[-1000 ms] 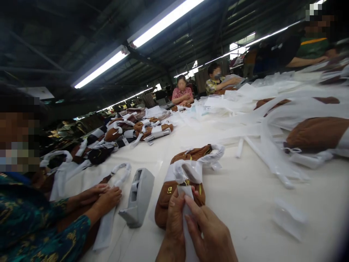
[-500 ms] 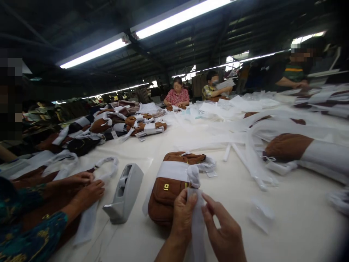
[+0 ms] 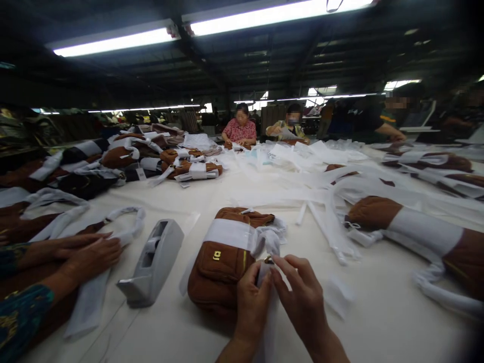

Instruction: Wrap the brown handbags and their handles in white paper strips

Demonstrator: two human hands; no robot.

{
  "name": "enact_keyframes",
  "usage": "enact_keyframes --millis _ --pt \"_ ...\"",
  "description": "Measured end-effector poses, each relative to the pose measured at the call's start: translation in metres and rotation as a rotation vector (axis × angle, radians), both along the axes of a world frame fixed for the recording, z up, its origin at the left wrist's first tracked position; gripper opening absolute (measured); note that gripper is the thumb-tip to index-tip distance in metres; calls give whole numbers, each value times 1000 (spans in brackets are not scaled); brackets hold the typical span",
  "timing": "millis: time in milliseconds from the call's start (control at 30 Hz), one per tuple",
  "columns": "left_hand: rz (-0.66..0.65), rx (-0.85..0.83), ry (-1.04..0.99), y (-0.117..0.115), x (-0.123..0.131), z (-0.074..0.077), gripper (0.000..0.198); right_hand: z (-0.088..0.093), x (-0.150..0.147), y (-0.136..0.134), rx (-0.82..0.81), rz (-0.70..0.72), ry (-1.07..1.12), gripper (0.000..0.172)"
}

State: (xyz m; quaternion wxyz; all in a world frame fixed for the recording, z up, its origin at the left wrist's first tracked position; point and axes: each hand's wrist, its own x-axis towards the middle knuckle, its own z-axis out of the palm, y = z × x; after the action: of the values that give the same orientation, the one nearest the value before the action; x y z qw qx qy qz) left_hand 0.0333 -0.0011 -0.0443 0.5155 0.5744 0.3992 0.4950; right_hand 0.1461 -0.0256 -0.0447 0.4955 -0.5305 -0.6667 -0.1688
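Observation:
A brown handbag (image 3: 215, 272) with a gold emblem lies before me, a white paper band (image 3: 229, 233) round its middle. At its right side, a strip of white wrapping paper (image 3: 269, 322) hangs down between my hands. My left hand (image 3: 254, 297) pinches this strip near its upper end. Opposite it, my right hand (image 3: 298, 292) has its thumb and fingertips closed at the same spot, by a small metal ring (image 3: 268, 259). White-wrapped strap (image 3: 266, 239) rises just above the ring. My fingers partly hide where paper and ring meet.
A grey tape dispenser (image 3: 153, 264) stands left of the bag. Beyond it, a co-worker's hands (image 3: 88, 257) rest on another wrapped bag. Wrapped bags (image 3: 151, 156) are piled at the far left. Another brown bag (image 3: 374, 209) and paper strips (image 3: 328, 229) lie to the right.
My view has turned, so the table's things sit further left. My right hand has moved up to the metal ring beside my left fingers. The co-worker's hands have come together.

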Motion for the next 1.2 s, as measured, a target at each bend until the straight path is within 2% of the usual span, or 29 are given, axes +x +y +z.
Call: enact_keyframes --millis 133,200,300,333,433,500,600,767,867,967,1000,1033,1133,1200 --pt "30 90 101 -4 5 -9 24 5 0 0 -113 4 -85 25" --pt "16 117 100 -4 3 -15 24 7 -4 -4 -140 45 -86 27" --pt "-43 9 14 -1 -2 -18 27 5 6 -21 -157 80 -79 34" --pt "-71 -85 -38 0 -4 -17 29 2 16 -30 -156 14 -36 33" --pt "-113 -351 -213 1 -9 -13 35 -11 61 -62 -201 -383 190 24" --pt "-102 -413 -286 0 -9 -11 37 -21 90 -81 -305 -519 265 31" --pt "-96 -428 -317 -2 -9 -12 37 -29 110 -95 -389 -561 274 39" --pt "-116 -427 -306 -2 -8 -14 39 -40 95 -78 -700 -597 311 41" --pt "-123 -429 -303 -1 -8 -12 39 -52 91 -61 -646 -552 328 37" --pt "-129 -439 -313 -1 -8 -10 38 -59 92 -57 -612 -414 378 29" --pt "-132 -441 -314 -1 -9 -10 38 -59 92 -59 -611 -338 459 28" --pt "-136 -442 -312 -1 -9 -10 38 -58 90 -61 -609 -235 595 26" --pt "-152 -443 -312 0 -12 -12 38 -51 77 -69 -548 125 1179 20" --pt "-160 -445 -324 1 -14 -13 37 -46 66 -70 -483 243 1454 26"
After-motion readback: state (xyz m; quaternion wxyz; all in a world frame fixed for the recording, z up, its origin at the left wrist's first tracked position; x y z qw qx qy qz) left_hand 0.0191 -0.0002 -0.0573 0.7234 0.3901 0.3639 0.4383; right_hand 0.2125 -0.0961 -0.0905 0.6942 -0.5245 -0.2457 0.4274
